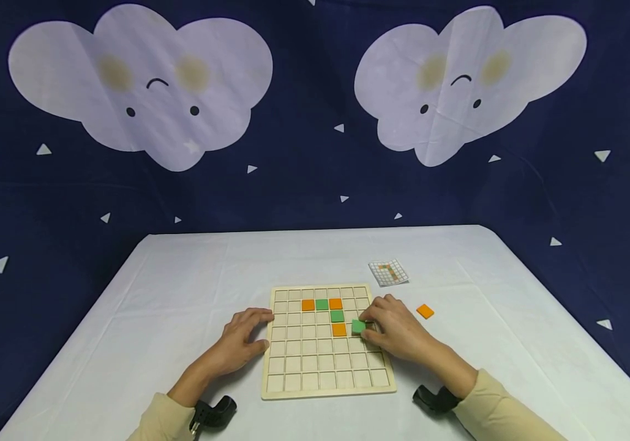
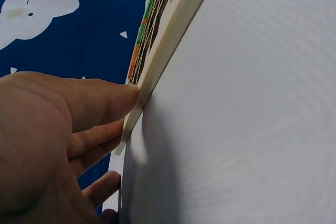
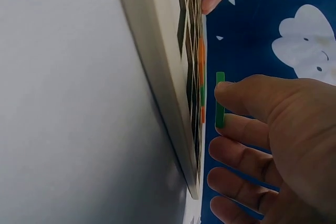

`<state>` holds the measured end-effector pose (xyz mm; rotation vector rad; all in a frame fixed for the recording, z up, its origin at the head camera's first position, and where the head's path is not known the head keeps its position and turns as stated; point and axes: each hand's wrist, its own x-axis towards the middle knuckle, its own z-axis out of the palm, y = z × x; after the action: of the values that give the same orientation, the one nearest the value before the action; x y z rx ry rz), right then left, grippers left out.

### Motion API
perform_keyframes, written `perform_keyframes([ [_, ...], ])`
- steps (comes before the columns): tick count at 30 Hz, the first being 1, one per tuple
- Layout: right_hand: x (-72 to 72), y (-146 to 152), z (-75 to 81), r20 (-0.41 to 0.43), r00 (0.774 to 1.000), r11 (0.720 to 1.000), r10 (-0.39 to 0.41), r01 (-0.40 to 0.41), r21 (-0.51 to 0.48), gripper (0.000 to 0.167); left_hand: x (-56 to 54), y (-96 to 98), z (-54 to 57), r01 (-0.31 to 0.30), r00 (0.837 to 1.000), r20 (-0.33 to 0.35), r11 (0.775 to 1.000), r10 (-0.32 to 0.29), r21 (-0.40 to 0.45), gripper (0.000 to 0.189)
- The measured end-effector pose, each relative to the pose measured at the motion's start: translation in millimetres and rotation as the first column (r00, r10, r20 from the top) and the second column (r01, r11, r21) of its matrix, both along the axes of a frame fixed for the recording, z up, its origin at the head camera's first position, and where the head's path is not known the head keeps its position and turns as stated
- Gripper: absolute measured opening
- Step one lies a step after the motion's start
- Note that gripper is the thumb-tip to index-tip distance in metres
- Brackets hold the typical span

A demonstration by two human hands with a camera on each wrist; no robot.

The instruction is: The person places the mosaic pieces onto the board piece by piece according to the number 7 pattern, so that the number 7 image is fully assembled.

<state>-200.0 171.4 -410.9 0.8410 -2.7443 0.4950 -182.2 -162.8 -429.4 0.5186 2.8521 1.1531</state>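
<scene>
A square wooden grid board [image 1: 292, 365] lies on the white table, with orange and green square tiles set in some upper cells, such as an orange tile [image 1: 339, 330]. Over the board's right part, my right hand [image 1: 397, 327] pinches a green tile [image 1: 358, 327] between thumb and index finger. In the right wrist view that green tile [image 3: 220, 100] is held edge-on, apart from the board's surface. My left hand [image 1: 236, 344] touches the board's left edge with its thumb and fingertips, the fingers fairly straight; the left wrist view shows the thumb [image 2: 113, 100] against the rim.
One loose orange tile [image 1: 425, 311] lies on the table right of the board. Behind the board is a small paper card [image 1: 389, 272] printed with a coloured grid pattern. A dark blue cloth with clouds [image 1: 315, 153] hangs behind the table [image 1: 182, 263].
</scene>
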Motion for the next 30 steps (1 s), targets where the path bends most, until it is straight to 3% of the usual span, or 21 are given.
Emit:
perform_keyframes([
  [30,7.7,-20.4,-0.7,0.067,0.994,0.995,0.091,-0.094,0.031,0.023,0.7,2.4,0.6,-0.024,1.000,0.005,1.000,0.024,0.000,0.042],
])
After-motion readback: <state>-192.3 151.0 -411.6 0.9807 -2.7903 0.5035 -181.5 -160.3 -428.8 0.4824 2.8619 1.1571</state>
